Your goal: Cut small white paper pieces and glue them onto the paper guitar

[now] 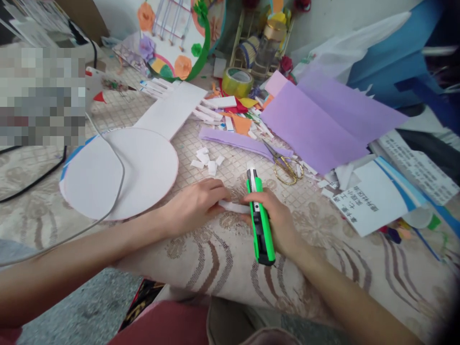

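Observation:
My right hand is closed around a green utility knife, its blade end pointing away from me. A narrow white strip runs between my two hands, just left of the knife. The strip's left end is pinched in the fingers of my left hand; its right end reaches the fingertips of my right hand. Beyond my hands lies a small group of cut white pieces. A large white oval board rests left of my left hand, with a grey cable across it.
Gold-handled scissors lie beyond my right hand, near purple paper sheets. Paper scraps surround a yellow tape roll. A decorated round craft and a glass bottle stand at the back. Printed card lies right.

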Demonstrator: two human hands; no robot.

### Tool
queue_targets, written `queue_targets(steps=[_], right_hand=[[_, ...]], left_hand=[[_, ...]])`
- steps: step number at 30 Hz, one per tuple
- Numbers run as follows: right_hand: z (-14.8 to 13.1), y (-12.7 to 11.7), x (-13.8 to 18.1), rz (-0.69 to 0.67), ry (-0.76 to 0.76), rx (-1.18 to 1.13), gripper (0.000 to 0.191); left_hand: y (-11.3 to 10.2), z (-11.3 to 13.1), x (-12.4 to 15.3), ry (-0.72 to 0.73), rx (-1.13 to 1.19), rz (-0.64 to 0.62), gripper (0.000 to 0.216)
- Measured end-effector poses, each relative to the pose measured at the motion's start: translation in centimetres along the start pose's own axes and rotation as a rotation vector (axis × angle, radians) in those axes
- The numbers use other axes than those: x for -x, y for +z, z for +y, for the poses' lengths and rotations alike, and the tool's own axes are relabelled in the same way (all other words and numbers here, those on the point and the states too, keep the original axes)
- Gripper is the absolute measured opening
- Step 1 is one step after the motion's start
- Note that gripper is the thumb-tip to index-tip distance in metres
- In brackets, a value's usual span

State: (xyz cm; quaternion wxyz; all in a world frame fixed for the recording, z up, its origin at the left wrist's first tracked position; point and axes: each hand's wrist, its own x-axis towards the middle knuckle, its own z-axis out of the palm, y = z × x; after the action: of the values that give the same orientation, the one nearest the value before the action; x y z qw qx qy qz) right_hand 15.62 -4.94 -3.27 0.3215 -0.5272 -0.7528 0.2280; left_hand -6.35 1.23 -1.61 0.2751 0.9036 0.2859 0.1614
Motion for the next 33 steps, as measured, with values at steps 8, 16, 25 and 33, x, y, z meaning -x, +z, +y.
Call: queue_targets(steps=[8,16,25,33], right_hand=[[-0.5,0.0,0.2,-0.074,-0.066,0.065,0.018],[-0.6,0.4,0.0,-0.068,-0.102,0.025,0.026],[-1.2,1.2,-0.3,-0.072,-0.07,-0.028,0.027],[-1.1,1.2,-0.3,-0.071,-0.063,-0.004,0.024]], left_hand=[[0.9,0.4,0.9,-0.014,0.03,0.104,0.008],[0.9,0.6,0.9,-0.058,0.062,0.118,0.007],[1.1,0.8,0.7,-0.055,0.066,0.131,0.013],[-1.1,0.0,1.1,-0.147,0.165,0.051,0.021]])
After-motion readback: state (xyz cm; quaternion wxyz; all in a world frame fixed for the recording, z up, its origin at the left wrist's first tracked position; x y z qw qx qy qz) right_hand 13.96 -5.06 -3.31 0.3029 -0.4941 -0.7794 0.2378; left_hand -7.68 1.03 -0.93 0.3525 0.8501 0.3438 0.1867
